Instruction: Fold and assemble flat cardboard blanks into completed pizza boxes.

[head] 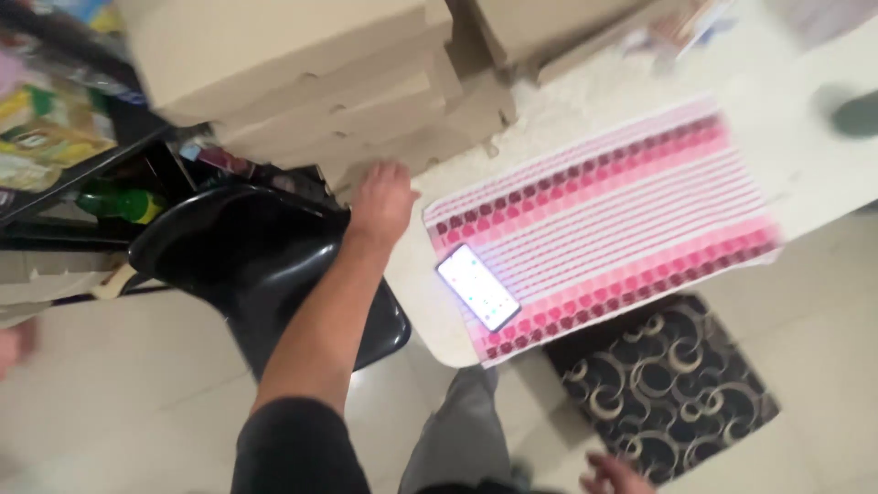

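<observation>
Cardboard boxes: stacked, my left hand reaching, fingers loose, touching lowest. Right hand empty. Next: firm grip needed.

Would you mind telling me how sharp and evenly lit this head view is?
Head view: motion blur smears the pink striped mat and cardboard boxes; the phone screen glows bright; the black chair shows soft glare; the left hand is slightly blurred.
</observation>
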